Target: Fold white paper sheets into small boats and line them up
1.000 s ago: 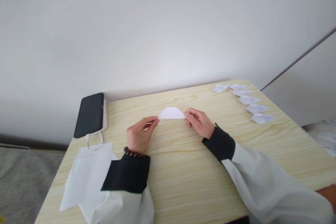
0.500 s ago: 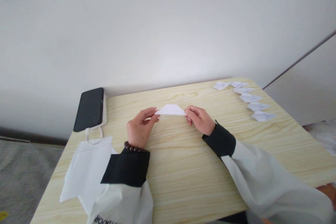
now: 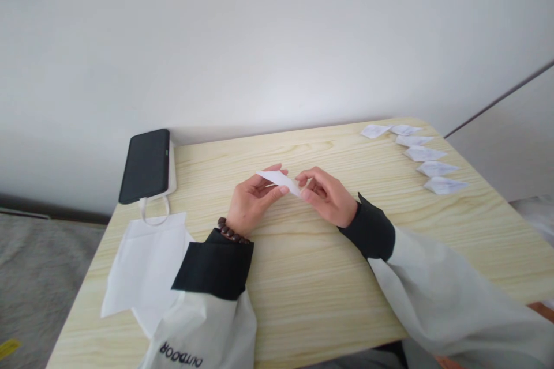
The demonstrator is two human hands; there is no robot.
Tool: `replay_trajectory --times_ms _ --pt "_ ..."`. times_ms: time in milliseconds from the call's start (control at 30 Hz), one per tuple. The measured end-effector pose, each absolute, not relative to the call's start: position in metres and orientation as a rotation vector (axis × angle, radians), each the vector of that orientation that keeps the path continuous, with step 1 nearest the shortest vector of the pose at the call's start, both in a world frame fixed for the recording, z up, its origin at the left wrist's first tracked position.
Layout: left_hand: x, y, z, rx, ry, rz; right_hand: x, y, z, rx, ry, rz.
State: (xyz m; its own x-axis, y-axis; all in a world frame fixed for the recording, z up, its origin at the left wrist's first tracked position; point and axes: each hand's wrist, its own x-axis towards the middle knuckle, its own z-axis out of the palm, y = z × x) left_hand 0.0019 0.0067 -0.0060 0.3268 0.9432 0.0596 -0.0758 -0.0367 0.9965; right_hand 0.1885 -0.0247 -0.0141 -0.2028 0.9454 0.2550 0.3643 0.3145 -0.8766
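Left hand (image 3: 251, 203) pinched closed on slim, folded white paper (image 3: 276, 177).
Right hand (image 3: 332, 198) half-curled at its tip; grip unclear.

Left hand (image 3: 254, 199) pinches beside the curled right hand (image 3: 328, 195).

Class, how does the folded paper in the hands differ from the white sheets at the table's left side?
The folded paper is held in the left hand, while the white sheets lie on the table. The folded paper is small and narrow; the white sheets are much broader. The folded paper slants, whereas the white sheets lie flat. Both are white.
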Motion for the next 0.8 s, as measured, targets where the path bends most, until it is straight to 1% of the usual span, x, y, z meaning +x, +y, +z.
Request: replay_trajectory --times_ms 100,433,633,700,800 --pt "0.0024 0.0065 -0.0056 1.322 0.934 0.953 0.1869 -0.0244 -0.0149 -1.152 -1.734 0.798" --pt "0.0018 0.008 -0.0062 1.318 0.938 0.866 0.1898 -0.0228 -0.0145 -1.137 -1.692 1.029" --pt "0.0007 0.0078 -0.0063 1.348 0.903 0.846 0.193 -0.022 -0.0147 -1.095 -1.739 1.067" --pt "0.0007 0.0075 -0.0056 1.358 0.901 0.85 0.1927 -0.0231 -0.0169 -1.126 -1.723 0.997" --pt "0.0009 0.0072 -0.0059 1.408 0.886 0.87 0.19 -0.0253 -0.0202 -1.188 -1.748 0.722"
